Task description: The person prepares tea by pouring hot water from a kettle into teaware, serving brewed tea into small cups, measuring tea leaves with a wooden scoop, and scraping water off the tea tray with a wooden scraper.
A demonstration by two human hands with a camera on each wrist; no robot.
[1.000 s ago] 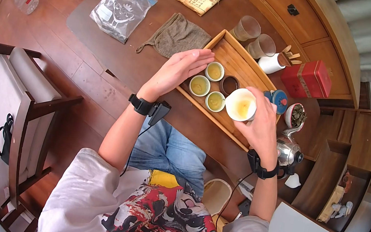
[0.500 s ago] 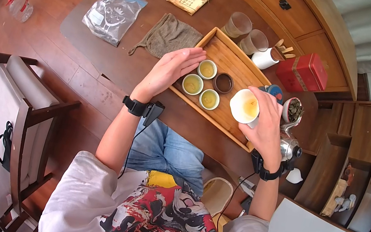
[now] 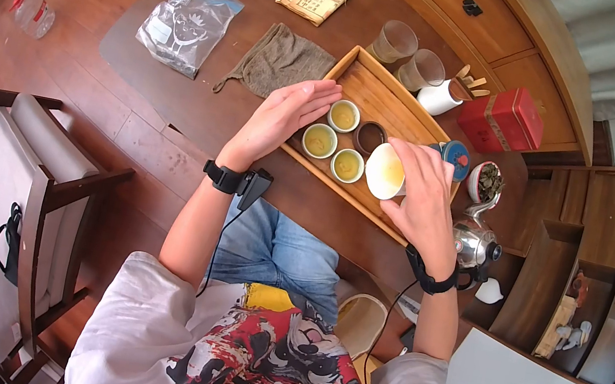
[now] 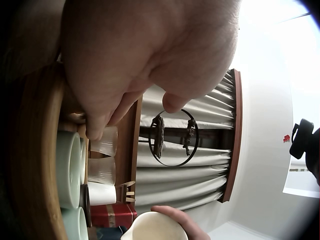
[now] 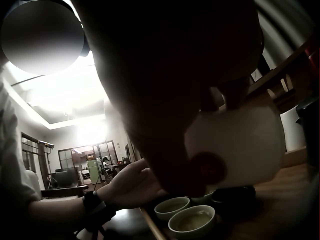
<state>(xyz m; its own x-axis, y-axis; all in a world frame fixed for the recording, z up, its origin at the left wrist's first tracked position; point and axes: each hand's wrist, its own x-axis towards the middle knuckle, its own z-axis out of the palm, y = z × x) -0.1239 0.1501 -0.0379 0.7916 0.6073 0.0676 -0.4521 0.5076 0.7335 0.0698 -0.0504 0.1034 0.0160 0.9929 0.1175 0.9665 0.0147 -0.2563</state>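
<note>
In the head view my right hand (image 3: 429,209) grips a white tea pitcher (image 3: 385,173), tipped to the left with yellowish tea inside. It hangs over the bamboo tray (image 3: 400,110), just right of the nearest cup. Three pale green teacups, a far one (image 3: 344,116), a left one (image 3: 320,141) and a near one (image 3: 347,166), hold yellow tea. Beside them is a dark brown cup (image 3: 370,137). My left hand (image 3: 274,122) is held with straight fingers together at the tray's left end, beside the cups. The right wrist view is dark but shows the pitcher's side (image 5: 245,145).
A grey cloth (image 3: 281,62) and a plastic bag (image 3: 189,23) lie left of the tray. Behind it stand two clear glasses (image 3: 394,41), a white holder (image 3: 439,98) and a red tin (image 3: 501,118). A blue lidded vessel (image 3: 457,161) and a metal kettle (image 3: 473,242) stand right.
The pitcher first shifted right, away from the cups, then came back left and is now tipped further toward them. My left hand stays by the cups. The head view has turned slightly.
</note>
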